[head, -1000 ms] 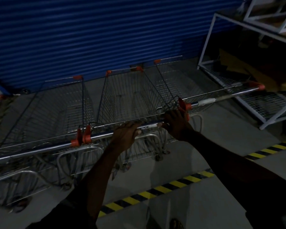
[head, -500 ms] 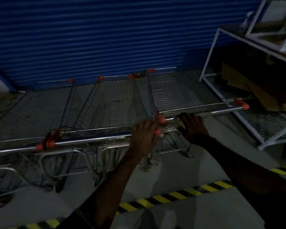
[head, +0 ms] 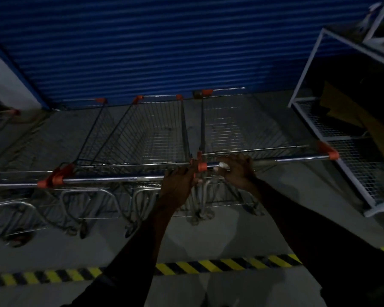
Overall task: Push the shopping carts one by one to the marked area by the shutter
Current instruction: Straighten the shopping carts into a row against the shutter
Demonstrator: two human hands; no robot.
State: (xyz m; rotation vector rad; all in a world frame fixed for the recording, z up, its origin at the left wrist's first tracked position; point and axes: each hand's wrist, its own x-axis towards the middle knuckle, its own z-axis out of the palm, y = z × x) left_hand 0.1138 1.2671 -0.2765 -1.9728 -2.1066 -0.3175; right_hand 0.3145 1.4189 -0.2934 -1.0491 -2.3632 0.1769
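Change: the right hand (head: 235, 169) has left the middle cart's handle for the rightmost cart's, and the left hand (head: 177, 185) has slid to the middle handle's right end.

Item: three wire-mesh steel shopping carts with orange corner caps, namely left cart (head: 60, 140), middle cart (head: 155, 138) and rightmost cart (head: 226, 129). They stand side by side, noses at the foot of the blue corrugated roller shutter (head: 164, 52). Long axes run toward it, handle bars parallel to it.

Setting: dim grey concrete floor (head: 208, 235). Yellow-and-black striped floor tape (head: 208, 265) lies beyond the carts from the shutter. A white metal-frame mesh rack (head: 319, 122) stands at the shutter's right end.

Hands: arms outstretched, palms down, fingers curled over the bars.
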